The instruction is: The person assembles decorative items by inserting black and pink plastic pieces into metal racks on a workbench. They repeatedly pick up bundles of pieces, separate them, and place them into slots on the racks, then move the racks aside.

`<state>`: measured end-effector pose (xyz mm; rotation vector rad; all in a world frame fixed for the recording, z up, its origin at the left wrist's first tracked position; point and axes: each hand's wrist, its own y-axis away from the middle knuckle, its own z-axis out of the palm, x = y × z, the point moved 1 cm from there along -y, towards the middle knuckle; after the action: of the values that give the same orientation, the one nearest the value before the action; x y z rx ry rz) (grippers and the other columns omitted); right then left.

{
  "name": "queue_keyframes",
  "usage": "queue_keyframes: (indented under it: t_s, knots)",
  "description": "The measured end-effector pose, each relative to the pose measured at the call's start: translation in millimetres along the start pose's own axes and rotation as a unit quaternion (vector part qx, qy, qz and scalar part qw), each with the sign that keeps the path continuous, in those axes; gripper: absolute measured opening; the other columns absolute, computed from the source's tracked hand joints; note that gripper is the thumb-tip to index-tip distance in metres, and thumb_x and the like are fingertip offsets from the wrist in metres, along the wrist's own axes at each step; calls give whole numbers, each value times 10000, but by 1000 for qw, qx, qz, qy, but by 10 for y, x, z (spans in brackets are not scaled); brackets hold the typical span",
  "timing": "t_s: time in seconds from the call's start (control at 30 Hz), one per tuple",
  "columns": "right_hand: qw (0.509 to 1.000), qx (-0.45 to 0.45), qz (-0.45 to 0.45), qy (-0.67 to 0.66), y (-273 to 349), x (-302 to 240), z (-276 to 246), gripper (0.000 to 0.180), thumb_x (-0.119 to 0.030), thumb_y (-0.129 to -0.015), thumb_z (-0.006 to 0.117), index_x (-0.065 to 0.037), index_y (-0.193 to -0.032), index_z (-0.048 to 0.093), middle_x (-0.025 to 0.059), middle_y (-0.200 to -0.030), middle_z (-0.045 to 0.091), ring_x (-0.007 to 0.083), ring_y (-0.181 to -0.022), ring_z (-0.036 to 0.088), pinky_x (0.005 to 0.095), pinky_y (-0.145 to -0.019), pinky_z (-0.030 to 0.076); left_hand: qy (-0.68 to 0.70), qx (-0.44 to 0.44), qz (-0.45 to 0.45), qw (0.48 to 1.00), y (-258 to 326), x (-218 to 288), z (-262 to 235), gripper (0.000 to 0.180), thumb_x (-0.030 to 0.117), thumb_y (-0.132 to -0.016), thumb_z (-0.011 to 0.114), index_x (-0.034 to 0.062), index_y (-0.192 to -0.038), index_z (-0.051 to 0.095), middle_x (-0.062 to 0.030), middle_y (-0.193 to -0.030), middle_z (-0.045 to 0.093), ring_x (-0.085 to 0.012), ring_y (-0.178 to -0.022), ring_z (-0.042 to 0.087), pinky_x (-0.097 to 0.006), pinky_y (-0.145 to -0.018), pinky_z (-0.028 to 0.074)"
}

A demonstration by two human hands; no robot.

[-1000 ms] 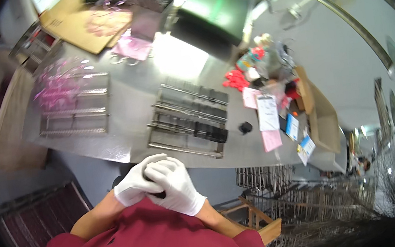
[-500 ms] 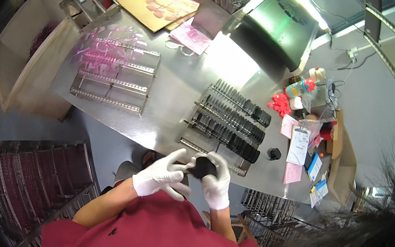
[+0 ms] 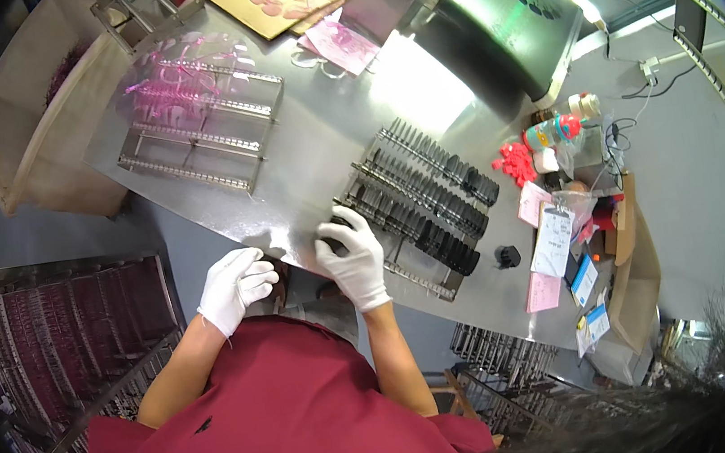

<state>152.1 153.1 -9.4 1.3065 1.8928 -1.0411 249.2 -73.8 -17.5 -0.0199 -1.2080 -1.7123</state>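
My right hand [image 3: 353,259], in a white glove, is at the left end of a metal rack [image 3: 424,284]. Its thumb and fingers curve round a dark, flat, lens-like piece [image 3: 339,223], which they partly hide. Rows of similar black pieces [image 3: 447,248] stand on edge in the rack, close together. My left hand [image 3: 239,289], also gloved in white, is off the table's near edge, fingers curled and thumb pressed in. What its fingertips hold, if anything, cannot be made out against the dark area behind them.
Another rack [image 3: 198,142], with clear pink-tabbed pieces, lies far left on the metal table [image 3: 306,134]. A beige bin [image 3: 52,129] stands beyond it. At right are a small black object [image 3: 507,256], a clipboard [image 3: 552,239], red bits [image 3: 514,163] and a bottle [image 3: 553,131].
My hands have moved apart from the dark piece they both held. The right has gone forward to the rack with it; the left has drawn back leftward and its fingers have curled.
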Motion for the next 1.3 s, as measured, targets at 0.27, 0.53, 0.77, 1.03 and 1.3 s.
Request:
queue_keyframes:
  t_s: [0.27, 0.53, 0.77, 1.03, 1.3]
  knots:
    - [998, -34, 42, 30, 218, 36, -298, 720, 4, -822, 816, -103, -1509, 631, 143, -1394, 682, 265, -1253, 688, 355, -1055, 553, -40, 1, -18, 999, -65, -153, 386, 282, 208, -1056, 696, 12, -1247, 630, -134, -970, 719, -238, -820, 755, -325, -690, 625]
    - [997, -24, 68, -6, 560, 293, -688, 782, 18, -834, 829, -67, -1564, 565, 140, -1504, 645, 252, -1365, 638, 344, -1170, 476, -372, 37, 161, 913, -330, -332, 668, 349, 258, -1018, 728, 40, -1290, 718, -70, -938, 754, -135, -671, 674, -303, -601, 531]
    - [994, -40, 97, -33, 825, 657, -1100, 842, 51, -818, 859, -22, -1586, 523, 151, -1555, 606, 231, -1414, 590, 344, -1202, 437, -550, 82, 296, 777, -612, -317, 884, 275, 259, -989, 692, 47, -1144, 774, -146, -861, 748, -246, -768, 715, -367, -736, 558]
    - [997, -14, 56, -58, 1147, 1135, -1453, 858, -92, -767, 957, -103, -1544, 593, 163, -1563, 599, 283, -1426, 600, 377, -1188, 486, -514, 163, 387, 748, -496, -140, 1036, 265, 224, -974, 711, 1, -1092, 791, -191, -937, 780, -288, -839, 769, -363, -789, 579]
    - [1000, 1, 9, 1, 1265, 1248, -1785, 776, -229, -704, 978, -121, -1424, 707, 171, -1525, 630, 341, -1243, 699, 402, -1046, 572, -553, 82, 430, 708, 31, -371, 1676, 220, 166, -977, 739, 4, -1117, 790, -158, -872, 749, -246, -787, 745, -365, -746, 572]
